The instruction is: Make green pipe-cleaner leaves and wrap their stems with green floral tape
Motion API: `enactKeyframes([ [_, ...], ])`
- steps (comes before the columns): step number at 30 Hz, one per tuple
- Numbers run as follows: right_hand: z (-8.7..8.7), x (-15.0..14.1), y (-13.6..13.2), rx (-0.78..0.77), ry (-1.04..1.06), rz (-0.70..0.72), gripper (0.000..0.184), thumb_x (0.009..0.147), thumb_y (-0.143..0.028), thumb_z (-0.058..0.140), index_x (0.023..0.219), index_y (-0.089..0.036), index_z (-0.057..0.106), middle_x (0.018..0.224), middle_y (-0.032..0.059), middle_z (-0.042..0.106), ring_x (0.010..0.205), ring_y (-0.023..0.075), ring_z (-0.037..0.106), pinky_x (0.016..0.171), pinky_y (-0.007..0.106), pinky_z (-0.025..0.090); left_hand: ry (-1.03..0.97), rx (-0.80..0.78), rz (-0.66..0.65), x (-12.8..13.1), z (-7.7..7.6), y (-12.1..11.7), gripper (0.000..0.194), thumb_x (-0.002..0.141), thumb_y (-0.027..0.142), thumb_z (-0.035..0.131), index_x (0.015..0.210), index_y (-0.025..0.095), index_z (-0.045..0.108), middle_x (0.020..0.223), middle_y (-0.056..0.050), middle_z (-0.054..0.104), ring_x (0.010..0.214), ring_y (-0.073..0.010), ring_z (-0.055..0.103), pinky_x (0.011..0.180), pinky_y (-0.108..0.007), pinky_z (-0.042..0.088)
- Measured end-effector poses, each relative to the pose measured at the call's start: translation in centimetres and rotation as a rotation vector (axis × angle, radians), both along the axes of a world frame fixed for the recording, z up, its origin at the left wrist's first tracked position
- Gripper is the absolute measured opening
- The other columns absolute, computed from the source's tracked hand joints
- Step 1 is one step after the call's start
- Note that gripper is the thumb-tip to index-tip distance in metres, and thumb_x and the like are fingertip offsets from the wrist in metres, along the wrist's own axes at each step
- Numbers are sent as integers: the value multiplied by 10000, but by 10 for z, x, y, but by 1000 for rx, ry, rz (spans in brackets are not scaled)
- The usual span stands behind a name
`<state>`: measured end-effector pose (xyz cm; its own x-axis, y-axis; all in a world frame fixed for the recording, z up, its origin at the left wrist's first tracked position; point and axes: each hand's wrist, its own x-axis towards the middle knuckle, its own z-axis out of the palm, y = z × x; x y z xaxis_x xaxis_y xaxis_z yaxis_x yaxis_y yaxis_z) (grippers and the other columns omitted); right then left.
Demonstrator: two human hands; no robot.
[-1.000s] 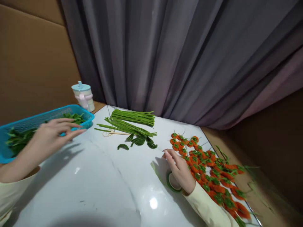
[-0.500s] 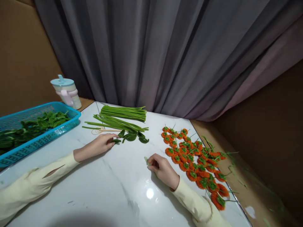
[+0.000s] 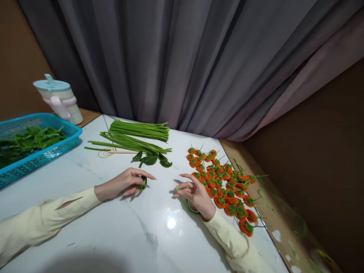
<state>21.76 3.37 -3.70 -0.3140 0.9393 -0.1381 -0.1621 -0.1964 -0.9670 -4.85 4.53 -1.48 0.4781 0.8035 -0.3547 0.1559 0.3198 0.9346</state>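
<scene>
My left hand (image 3: 125, 183) is over the middle of the white table, index finger stretched out. Between its thumb and other fingers it pinches a dark green fuzzy pipe-cleaner leaf (image 3: 144, 183). To the right, my right hand (image 3: 197, 196) has its index finger raised, while the thumb and another finger close on a small pale green strip (image 3: 177, 188), which looks like tape. Partly hidden under that hand lies a green tape roll (image 3: 189, 208). Several more dark green leaves (image 3: 152, 158) lie just beyond my left hand.
Green pipe-cleaner stems (image 3: 139, 130) lie in bundles at the back, near a thin wooden stick (image 3: 122, 152). Orange fuzzy persimmon-like pieces (image 3: 220, 182) cover the right side. A blue basket (image 3: 68, 140) of green leaves and a lidded cup (image 3: 61, 100) stand left; a grey curtain (image 3: 153, 64) hangs behind.
My left hand has picked up a leaf from beside the leaf group and brought it nearer. My right hand has opened its index finger outward, and the tape roll now shows beneath it. The view has shifted slightly.
</scene>
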Motion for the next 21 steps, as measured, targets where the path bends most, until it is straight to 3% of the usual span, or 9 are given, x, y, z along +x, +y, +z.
enactKeyframes([
  [4,4,-6,2,-12,-9,-111,461,550,-268,826,919,-164,568,650,-47,608,534,183,673,597,324,566,-124,15,-46,14,-7,14,259,713,199,520,877,73,675,317,82,316,282,-37,185,331,-177,105],
  [7,7,-14,4,27,-59,-164,366,569,-326,815,799,-140,600,673,-18,612,496,173,662,537,289,550,-292,12,-74,25,-14,26,227,713,269,526,734,77,646,375,52,358,312,-58,294,345,-183,215],
  [10,6,-20,5,66,-53,-223,371,577,-380,804,779,-141,605,717,-11,596,459,157,643,495,287,548,-472,-26,-144,33,-20,35,304,662,273,574,899,90,631,595,-22,539,500,-128,505,467,-232,406],
  [12,4,-22,5,86,-28,-254,391,583,-387,802,820,-151,600,731,-20,577,451,152,639,479,282,547,-524,-18,-182,34,-22,37,405,607,238,625,991,110,614,712,-34,570,625,-148,545,560,-253,455],
  [14,2,-21,5,99,-10,-266,403,598,-383,796,861,-159,588,736,-25,573,448,149,639,468,274,544,-450,46,-167,34,-20,36,430,621,231,662,1033,124,604,740,-24,572,679,-143,546,618,-249,455],
  [18,1,-19,4,99,24,-250,391,625,-365,787,878,-158,572,715,-23,598,452,143,640,474,256,541,-155,229,-88,34,-13,31,265,773,326,642,949,129,627,763,-34,598,698,-128,537,665,-246,439],
  [21,3,-19,4,90,65,-224,377,632,-349,785,870,-159,563,696,-20,628,460,146,646,484,249,539,-111,432,-125,36,-9,29,296,833,411,569,818,128,657,1042,-99,579,923,-185,539,782,-283,441],
])
